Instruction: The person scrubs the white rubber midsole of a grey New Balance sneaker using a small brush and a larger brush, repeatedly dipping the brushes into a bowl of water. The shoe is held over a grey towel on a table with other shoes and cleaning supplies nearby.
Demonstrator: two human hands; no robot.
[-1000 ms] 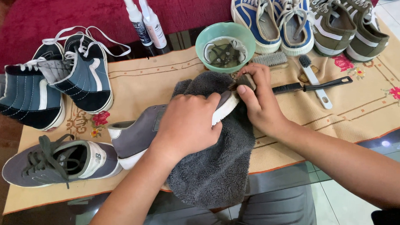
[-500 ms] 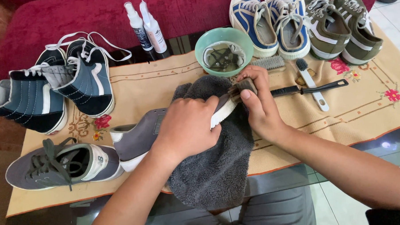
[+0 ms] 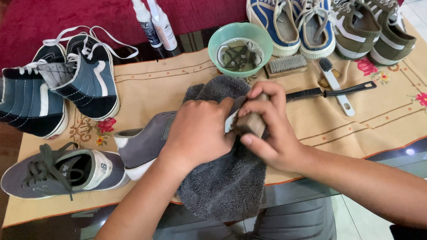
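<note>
My left hand [image 3: 199, 133] lies flat over the middle of a grey shoe [image 3: 144, 143], fingers closed down on it to pin it against the dark grey towel [image 3: 225, 186] underneath. The shoe lies near the centre of the cloth-covered table [image 3: 388, 121], its heel pointing left and its toe end hidden under my hands. My right hand [image 3: 270, 129] is curled tight around a small brown block-shaped brush [image 3: 252, 122], pressed against the shoe's white sole edge [image 3: 230, 121], just beside my left fingertips. The towel drapes from the far side of the shoe down over the near edge of the table.

To the left, the matching grey shoe [image 3: 62, 174] with dark laces sits at the near left corner. Farther back on the left stands a pair of navy high-top sneakers [image 3: 58, 88] with loose white laces. At the far edge, two white spray bottles [image 3: 153, 21] lean by the red sofa [image 3: 47, 15]. Just beyond my hands is a green bowl [image 3: 221, 37] holding laces in water, with a bristle brush [image 3: 286, 66] to its right. A black-handled tool [image 3: 337, 91] and a white-handled brush [image 3: 335, 84] lie crossed on the right. Blue sneakers [image 3: 292, 21] and olive sneakers [image 3: 368, 26] line the far right.
</note>
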